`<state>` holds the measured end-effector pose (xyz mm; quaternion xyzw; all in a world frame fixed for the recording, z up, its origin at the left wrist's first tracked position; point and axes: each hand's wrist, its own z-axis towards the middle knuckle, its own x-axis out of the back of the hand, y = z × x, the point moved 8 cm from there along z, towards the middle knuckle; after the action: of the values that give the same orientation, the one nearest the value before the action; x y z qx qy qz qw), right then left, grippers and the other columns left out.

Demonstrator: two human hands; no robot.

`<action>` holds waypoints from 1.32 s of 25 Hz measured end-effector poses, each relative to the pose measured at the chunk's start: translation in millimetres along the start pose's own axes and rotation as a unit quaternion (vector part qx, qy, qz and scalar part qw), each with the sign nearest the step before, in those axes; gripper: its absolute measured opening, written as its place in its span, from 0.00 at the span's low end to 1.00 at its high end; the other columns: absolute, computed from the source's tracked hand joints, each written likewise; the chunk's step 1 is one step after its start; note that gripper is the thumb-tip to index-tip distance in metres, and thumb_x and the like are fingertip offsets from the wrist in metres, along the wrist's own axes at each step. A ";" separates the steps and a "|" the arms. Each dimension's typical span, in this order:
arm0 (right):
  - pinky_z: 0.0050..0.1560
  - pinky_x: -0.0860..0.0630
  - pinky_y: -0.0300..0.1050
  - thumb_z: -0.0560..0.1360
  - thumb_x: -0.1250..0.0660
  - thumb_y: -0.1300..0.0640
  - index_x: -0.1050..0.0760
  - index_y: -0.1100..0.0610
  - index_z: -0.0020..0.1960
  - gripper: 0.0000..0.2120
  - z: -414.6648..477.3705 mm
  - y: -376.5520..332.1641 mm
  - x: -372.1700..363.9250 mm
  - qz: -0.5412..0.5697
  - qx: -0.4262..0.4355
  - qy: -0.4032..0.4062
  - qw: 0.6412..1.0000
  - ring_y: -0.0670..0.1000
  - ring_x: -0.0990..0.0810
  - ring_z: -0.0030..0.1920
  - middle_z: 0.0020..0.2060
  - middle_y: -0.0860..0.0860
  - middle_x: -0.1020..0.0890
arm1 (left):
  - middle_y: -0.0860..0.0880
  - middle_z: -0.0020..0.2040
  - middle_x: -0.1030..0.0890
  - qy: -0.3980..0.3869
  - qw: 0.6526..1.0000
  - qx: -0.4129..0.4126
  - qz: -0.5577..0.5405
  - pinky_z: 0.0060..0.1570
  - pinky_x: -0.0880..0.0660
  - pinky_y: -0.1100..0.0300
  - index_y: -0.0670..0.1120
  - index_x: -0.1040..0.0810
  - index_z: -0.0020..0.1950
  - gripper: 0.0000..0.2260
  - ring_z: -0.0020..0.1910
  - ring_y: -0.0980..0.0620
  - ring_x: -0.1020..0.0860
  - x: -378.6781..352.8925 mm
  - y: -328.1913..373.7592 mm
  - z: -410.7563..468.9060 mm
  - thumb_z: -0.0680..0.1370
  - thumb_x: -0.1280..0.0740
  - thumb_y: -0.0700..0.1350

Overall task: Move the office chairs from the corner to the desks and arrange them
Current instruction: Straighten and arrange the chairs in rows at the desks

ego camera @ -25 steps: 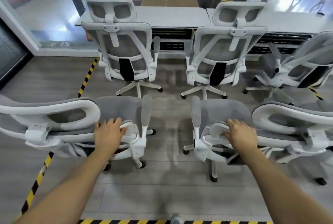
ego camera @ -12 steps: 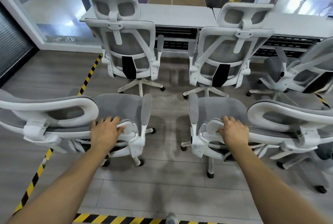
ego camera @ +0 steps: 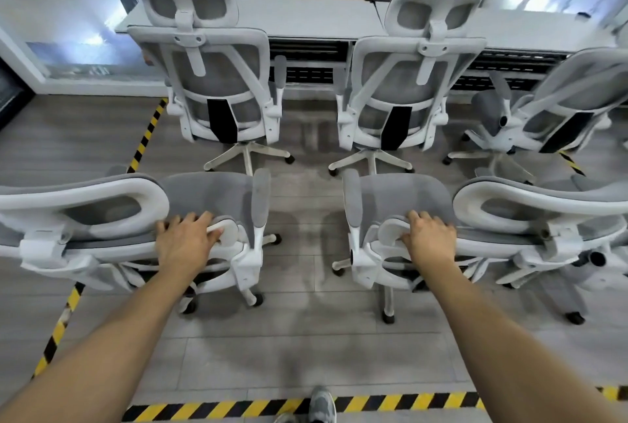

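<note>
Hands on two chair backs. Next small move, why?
Probably rotate the left grey mesh office chair, left hand swinging its backrest toward you so it faces the white desk. It and the right grey mesh office chair, held by the right hand, stand sideways, seats facing each other, behind two parked white-framed chairs at the desk.

The left near chair [ego camera: 207, 195] and the right near chair [ego camera: 401, 198], grey mesh on white frames, stand upright side by side, apart from the white desk [ego camera: 306, 16].
</note>
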<state>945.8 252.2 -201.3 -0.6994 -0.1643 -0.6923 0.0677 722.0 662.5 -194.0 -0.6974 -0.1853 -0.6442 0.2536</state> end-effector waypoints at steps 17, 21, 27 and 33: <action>0.50 0.28 0.50 0.76 0.33 0.58 0.21 0.56 0.50 0.05 -121.9 220.8 32.3 0.259 -0.014 0.340 0.904 0.56 0.23 0.44 0.44 0.51 0.20 | 0.48 0.65 0.24 0.112 0.920 -0.258 -0.273 0.59 0.28 0.47 0.48 0.27 0.67 0.16 0.63 0.44 0.26 95.8 371.0 -130.1 0.79 0.35 0.47; 0.62 0.31 0.52 0.76 0.34 0.54 0.26 0.59 0.66 0.20 -80.9 347.0 15.3 0.271 -0.063 0.272 0.921 0.58 0.24 0.60 0.61 0.55 0.21 | 0.46 0.74 0.32 0.089 0.928 -0.256 -0.256 0.67 0.32 0.46 0.50 0.34 0.74 0.22 0.71 0.43 0.32 93.4 478.9 -164.8 0.81 0.42 0.54; 0.80 0.52 0.53 0.77 0.55 0.40 0.42 0.53 0.80 0.35 -45.3 386.2 -27.5 0.229 0.078 0.062 0.968 0.53 0.43 0.80 0.79 0.51 0.37 | 0.42 0.73 0.31 0.037 0.968 -0.129 -0.212 0.66 0.31 0.40 0.48 0.34 0.74 0.28 0.74 0.39 0.37 81.4 525.9 -181.8 0.78 0.50 0.59; 0.79 0.51 0.51 0.80 0.44 0.47 0.41 0.52 0.80 0.29 -44.2 433.1 -24.3 0.249 0.072 0.056 0.964 0.51 0.39 0.78 0.77 0.50 0.35 | 0.45 0.60 0.25 0.183 0.916 -0.211 -0.288 0.59 0.29 0.48 0.45 0.25 0.62 0.15 0.57 0.44 0.27 139.8 625.3 -236.9 0.77 0.39 0.45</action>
<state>1044.4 -171.1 -166.5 -0.6715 -0.0310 -0.6781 0.2973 911.4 10.7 -117.3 -0.5215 -0.1880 -0.8296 -0.0665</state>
